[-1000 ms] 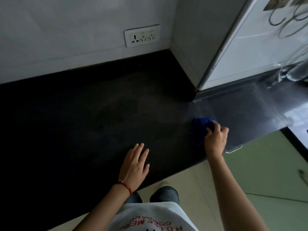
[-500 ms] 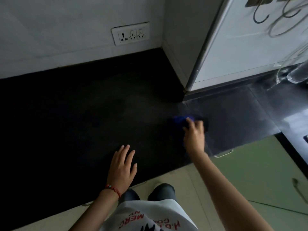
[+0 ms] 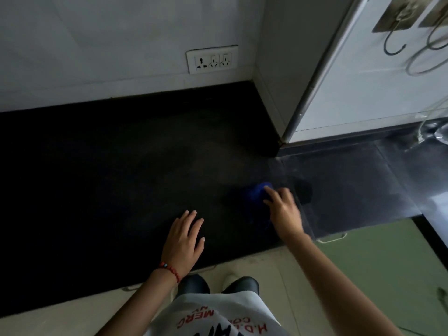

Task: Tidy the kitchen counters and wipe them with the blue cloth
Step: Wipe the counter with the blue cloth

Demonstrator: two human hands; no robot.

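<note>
Head view, dim light. The black stone table (image 3: 101, 166) is filling the left and centre, and its surface detail is hard to make out in the shadow.

The left hand (image 3: 184, 241), with a red beaded bracelet (image 3: 171, 270) at the wrist, is lying flat on the table near the front edge, fingers (image 3: 191, 219) straight and slightly spread, holding nothing.

The right hand (image 3: 283, 209) is blurred. It is pressing down on the crumpled blue cloth (image 3: 257, 192), which is lying on the table just right of centre, close to where the dark slab meets the glossier part. Its fingers are reaching over the cloth's right part; whether they are curling into the fabric or lying straight on it cannot be told. Most of the cloth is merging with the dark surface, and only its upper fold is showing clear blue.

A white wall socket plate (image 3: 212, 58) is sitting on the back wall. At upper right, metal wire hooks (image 3: 395, 44) are hanging on a white panel, partly cut off by the frame edge. A clear object at the far right edge is too cut off to identify.
</note>
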